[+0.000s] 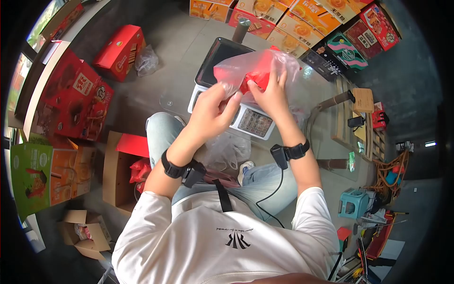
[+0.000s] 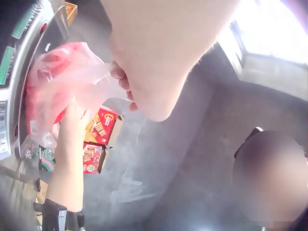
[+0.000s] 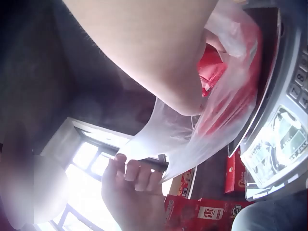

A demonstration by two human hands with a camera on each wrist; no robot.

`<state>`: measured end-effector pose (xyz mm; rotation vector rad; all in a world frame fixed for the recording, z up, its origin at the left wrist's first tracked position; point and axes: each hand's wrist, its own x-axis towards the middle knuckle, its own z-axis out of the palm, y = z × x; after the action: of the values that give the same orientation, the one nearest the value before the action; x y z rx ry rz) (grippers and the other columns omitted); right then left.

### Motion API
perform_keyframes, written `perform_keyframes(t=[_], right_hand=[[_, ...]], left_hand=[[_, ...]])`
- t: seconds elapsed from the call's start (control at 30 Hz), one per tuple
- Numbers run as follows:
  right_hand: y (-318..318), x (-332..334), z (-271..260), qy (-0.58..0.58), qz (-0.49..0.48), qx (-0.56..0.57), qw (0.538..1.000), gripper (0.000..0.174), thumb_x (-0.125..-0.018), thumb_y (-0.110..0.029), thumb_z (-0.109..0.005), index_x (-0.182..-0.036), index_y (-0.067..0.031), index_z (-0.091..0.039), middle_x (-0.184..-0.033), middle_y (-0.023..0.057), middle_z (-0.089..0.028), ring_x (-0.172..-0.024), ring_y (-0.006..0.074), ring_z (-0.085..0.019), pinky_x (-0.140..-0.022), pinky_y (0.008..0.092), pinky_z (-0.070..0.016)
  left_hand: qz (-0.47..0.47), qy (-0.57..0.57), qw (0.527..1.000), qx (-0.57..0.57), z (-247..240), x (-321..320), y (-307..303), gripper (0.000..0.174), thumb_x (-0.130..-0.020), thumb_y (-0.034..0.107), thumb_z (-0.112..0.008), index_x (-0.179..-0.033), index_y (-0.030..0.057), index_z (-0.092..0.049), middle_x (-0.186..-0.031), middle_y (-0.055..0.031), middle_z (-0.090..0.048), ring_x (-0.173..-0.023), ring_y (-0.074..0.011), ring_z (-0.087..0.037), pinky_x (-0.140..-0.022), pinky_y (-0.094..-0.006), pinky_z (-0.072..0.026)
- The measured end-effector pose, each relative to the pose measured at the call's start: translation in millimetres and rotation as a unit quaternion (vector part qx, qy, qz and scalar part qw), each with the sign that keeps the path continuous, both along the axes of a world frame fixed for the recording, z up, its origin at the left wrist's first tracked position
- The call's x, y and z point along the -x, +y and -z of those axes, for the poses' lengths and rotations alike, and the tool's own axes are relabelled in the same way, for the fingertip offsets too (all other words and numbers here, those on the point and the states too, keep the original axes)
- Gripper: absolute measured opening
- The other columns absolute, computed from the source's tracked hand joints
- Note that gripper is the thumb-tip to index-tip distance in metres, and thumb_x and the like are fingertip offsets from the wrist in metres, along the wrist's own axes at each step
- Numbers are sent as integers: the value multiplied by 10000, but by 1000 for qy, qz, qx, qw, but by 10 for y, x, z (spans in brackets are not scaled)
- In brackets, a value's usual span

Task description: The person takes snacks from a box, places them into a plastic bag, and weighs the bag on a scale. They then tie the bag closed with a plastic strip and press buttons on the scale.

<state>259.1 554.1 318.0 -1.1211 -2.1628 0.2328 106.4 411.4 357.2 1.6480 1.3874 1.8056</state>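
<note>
Left hand: fingers curled, pinching the mouth of a translucent whitish plastic bag. Right hand: fingers partly spread at the opening, thumb against a shiny red packet; whether they grip it, cannot tell. Bag sits in front of the person, over the right side of the black tray of a white digital scale; resting or held clear, cannot tell.

Bag looks thin, limp, light, probably slippery and easily torn; best held by a gathered rim. Packet looks soft and crinkly, likely light; broad hold on its body rather than one corner.

Scale stands on a glass table, keypad toward its near edge. Outward: brown open carton by the left knee holds red packets; smaller open cardboard box, lower left, holds something pinkish, unclear. Orange printed cartons stacked past the table's far edge, contents hidden.
</note>
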Motion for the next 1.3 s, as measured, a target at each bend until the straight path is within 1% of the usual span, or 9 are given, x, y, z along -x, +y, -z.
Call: perform_keyframes(t=[0.4, 0.43, 0.5, 0.53, 0.67, 0.8, 0.83, 1.0, 1.3], right_hand=[[1106, -794, -812, 13, 104, -150, 983, 605, -821, -317, -640, -1291, 12, -449, -1401, 366, -280, -1345, 459, -259, -1093, 509, -243], [1098, -875, -975, -8, 96, -148, 984, 612, -837, -348, -643, -1292, 12, -448, -1379, 303, -382, -1300, 395, -381, -1003, 456, -396], [809, -974, -1337, 196, 55, 258, 944, 589, -862, -393, -621, -1267, 8, -474, -1341, 219, -472, -1151, 308, -552, -786, 347, -527], [705, -1077, -1493, 205, 37, 362, 909, 538, -880, -421, -593, -1233, -25, -511, -1249, 149, -565, -861, 171, -649, -569, 257, -507], [1349, -1459, -1069, 174, 79, 348, 918, 432, -896, -392, -569, -1132, -31, -544, -984, 86, -676, -517, 97, -544, -480, 242, -445], [2335, -1459, 566, 153, 164, 237, 945, 429, -852, -335, -613, -1133, -20, -536, -941, 124, -660, -782, 227, -670, -682, 326, -522], [2433, -1465, 870, 15, 154, 102, 983, 541, -830, -341, -633, -1249, -32, -485, -1086, 191, -615, -979, 334, -628, -874, 386, -487], [2851, -1376, 1264, -111, 180, 208, 955, 698, -817, -341, -668, -1429, -236, -350, -1486, 260, -143, -1305, 405, -355, -1065, 398, -337], [3007, -1344, 1790, -166, 160, 205, 951, 455, -777, -305, -692, -1203, -270, -535, -1509, 145, -175, -1086, 456, -533, -950, 469, -447]], left_hand=[[62, -79, 994, 44, -1000, 225, 1765, 290, -929, 299, -563, -876, 25, -643, -639, 33, -531, -574, -39, -462, -514, -202, -372], [64, -78, 994, 41, -1091, 235, 1702, 290, -929, 299, -563, -876, 25, -643, -639, 33, -531, -574, -39, -462, -514, -202, -372], [69, -77, 991, 87, -1128, 258, 1456, 273, -923, 258, -549, -919, 9, -660, -685, -24, -589, -609, -93, -501, -565, -244, -421], [98, -84, 989, 72, -1038, 266, 1363, 277, -931, 261, -542, -899, 8, -651, -686, -10, -583, -606, -81, -494, -556, -237, -412], [139, -86, 971, 177, -684, 285, 871, 279, -948, 271, -533, -868, 17, -617, -737, 19, -578, -613, -46, -474, -549, -213, -394], [148, -97, 956, 233, -315, 263, 483, 239, -951, 240, -543, -882, 21, -610, -766, 18, -590, -651, -56, -494, -585, -220, -415], [149, -110, 951, 246, -289, 289, 404, 234, -947, 235, -553, -879, 18, -609, -774, 16, -592, -682, -62, -506, -609, -225, -421], [130, -173, 941, 260, -41, 474, 119, 213, -960, 216, -533, -900, 21, -596, -802, 7, -587, -732, -64, -498, -665, -226, -417], [101, -208, 931, 281, 129, 594, 27, 172, -972, 167, -498, -911, 19, -563, -790, -2, -559, -732, -72, -496, -686, -226, -405]])
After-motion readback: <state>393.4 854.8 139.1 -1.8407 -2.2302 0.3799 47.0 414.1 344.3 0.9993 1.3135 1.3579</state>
